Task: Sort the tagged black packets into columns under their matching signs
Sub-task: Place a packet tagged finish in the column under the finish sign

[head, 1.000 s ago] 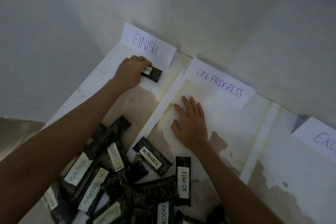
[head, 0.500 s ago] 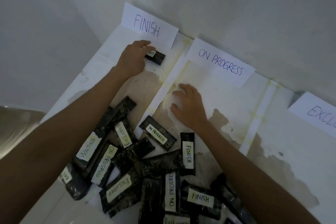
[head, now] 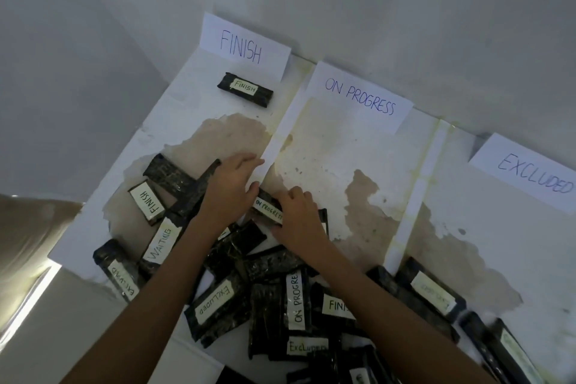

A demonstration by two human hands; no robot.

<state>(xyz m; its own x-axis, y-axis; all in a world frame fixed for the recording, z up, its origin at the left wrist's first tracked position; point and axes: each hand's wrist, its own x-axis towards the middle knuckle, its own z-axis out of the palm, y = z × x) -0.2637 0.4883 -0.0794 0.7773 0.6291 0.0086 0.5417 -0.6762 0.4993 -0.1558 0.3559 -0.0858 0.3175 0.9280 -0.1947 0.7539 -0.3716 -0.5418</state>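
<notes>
Black packets [head: 271,299] with pale handwritten tags lie heaped across one another at the near edge of the white table [head: 343,159], and both hands work at the heap's far rim. The right hand [head: 300,221] comes in from the lower right, palm down. Its fingers are curled over the far edge of the ON PROGRESS packet [head: 265,206] and its thumb is tucked at the near edge, so it grips that packet. The left hand [head: 229,193] lies just beside it, palm down, thumb at the same packet's left end. Its fingers are loosely bent and reach forward to the white strip [head: 280,134]; whether it holds anything cannot be told.

The right hand covers the gripped packet's right half, so its tag breaks off at the last letters. The forearms hide several packets, and one tag shows only "FINI". Packets at the bottom and lower right run out of view, their tags too blurred to read. The EXCLUDED sign [head: 530,178] is clipped by the right edge.

Two pale strips split the table into columns. Under the FINISH sign [head: 246,47] one FINISH packet [head: 245,89] lies flat, just below the paper. The gripped packet sits at the near end of the column under the ON PROGRESS sign [head: 358,98]. A few blurred-tag packets lie at the near end of the third column.
</notes>
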